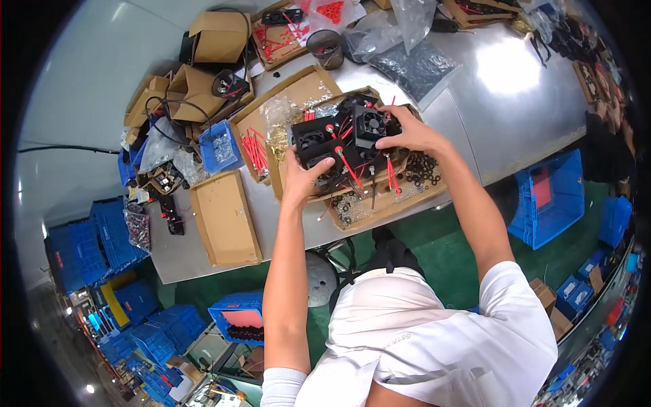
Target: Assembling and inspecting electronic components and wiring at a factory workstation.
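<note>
A pale grey wall [88, 88] bends along the left. A metal table [502, 129] stands on a green floor [437, 251], white glare on its top. A grey stool [321, 279] sits near its front edge.

the left forearm [281, 285] is running almost straight forward, bare, and the left hand [302, 178] is leading on from it with the left thumb [323, 165] pointing inward to the right; its other fingers are mostly lying out of sight. the right forearm [471, 200] is slanting forward and inward from a bent elbow, also bare. the right hand [411, 132] is curving leftward, gripping between its thumb [389, 142] and forefinger [393, 111]. both hands are sitting apart, the right one resting farther forward.
</note>
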`<state>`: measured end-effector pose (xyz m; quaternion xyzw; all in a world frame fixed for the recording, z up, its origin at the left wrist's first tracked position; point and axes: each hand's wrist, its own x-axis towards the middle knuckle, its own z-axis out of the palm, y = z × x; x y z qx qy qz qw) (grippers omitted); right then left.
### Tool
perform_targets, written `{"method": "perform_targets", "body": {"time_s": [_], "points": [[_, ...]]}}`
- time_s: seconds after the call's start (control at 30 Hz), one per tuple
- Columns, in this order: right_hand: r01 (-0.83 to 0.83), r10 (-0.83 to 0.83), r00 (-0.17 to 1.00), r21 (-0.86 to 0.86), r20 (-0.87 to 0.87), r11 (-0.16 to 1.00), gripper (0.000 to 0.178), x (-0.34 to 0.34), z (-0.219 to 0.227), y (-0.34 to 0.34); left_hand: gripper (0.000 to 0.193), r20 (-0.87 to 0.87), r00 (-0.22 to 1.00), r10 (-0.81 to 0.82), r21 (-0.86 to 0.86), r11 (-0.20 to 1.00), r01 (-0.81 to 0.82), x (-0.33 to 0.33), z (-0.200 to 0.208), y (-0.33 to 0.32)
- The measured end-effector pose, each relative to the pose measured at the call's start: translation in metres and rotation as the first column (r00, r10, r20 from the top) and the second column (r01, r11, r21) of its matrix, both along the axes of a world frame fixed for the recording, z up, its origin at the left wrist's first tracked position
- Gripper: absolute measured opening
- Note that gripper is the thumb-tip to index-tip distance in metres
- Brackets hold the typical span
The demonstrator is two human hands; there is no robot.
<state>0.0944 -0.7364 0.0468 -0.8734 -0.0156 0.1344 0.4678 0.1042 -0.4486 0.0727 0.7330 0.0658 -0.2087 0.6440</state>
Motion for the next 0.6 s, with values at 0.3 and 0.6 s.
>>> {"method": "perform_targets", "body": {"time_s": [0.3,0.6], "points": [[0.215,-0.137,0.97,0.438,-0.203,0.873,0.08,0.0,0.019,0.002,0.065,-0.077,0.992,0.096,-0.33,0.937,-0.116,0.002,-0.02,0.024],[0.33,-0.289,0.944,0.471,-0.159,0.818,0.074,0.0,0.016,-0.003,0.051,-0.184,0.971,0.152,-0.279,0.939,-0.2,0.002,-0.009,0.028]]}}
